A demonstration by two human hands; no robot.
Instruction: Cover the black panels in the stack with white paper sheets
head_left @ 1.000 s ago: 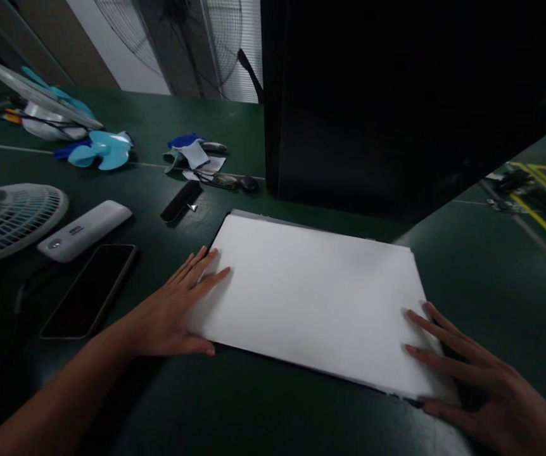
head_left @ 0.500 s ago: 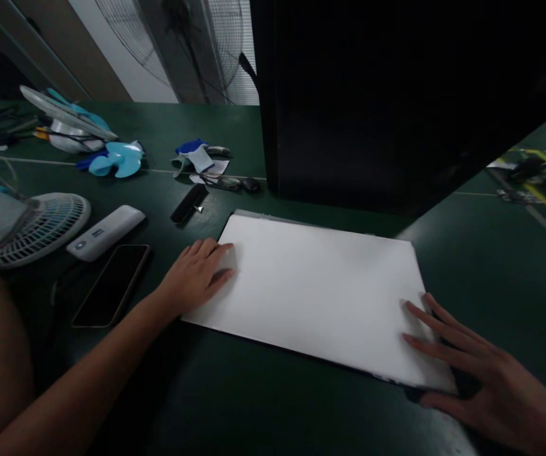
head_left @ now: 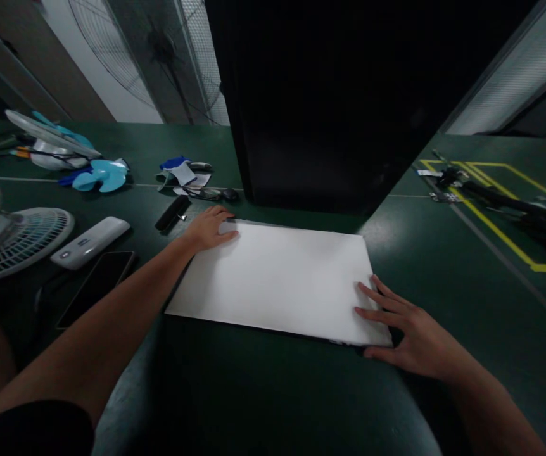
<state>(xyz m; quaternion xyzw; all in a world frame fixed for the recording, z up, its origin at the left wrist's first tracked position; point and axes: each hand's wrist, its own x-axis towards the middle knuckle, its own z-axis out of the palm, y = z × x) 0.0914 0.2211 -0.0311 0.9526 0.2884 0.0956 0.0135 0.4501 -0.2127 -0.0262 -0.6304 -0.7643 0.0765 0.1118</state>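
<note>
White rectangular sheet (head_left: 277,278) is laid flat, edges touched by half-open left hand (head_left: 208,229) and splayed right hand (head_left: 413,332), nothing gripped; remaining steps are not shown.

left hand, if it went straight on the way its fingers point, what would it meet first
The left hand would probably meet the large black object, near its lower left corner; depth is unclear, so it might pass beneath instead.

Black panel (head_left: 320,107) cut off by top edge, white fan (head_left: 38,244) by left. Smartphone (head_left: 97,278) partly behind left forearm (head_left: 109,335). Left hand (head_left: 210,228) hides far-left corner of white sheet (head_left: 273,278). Print on white device (head_left: 93,242) illegible.
</note>
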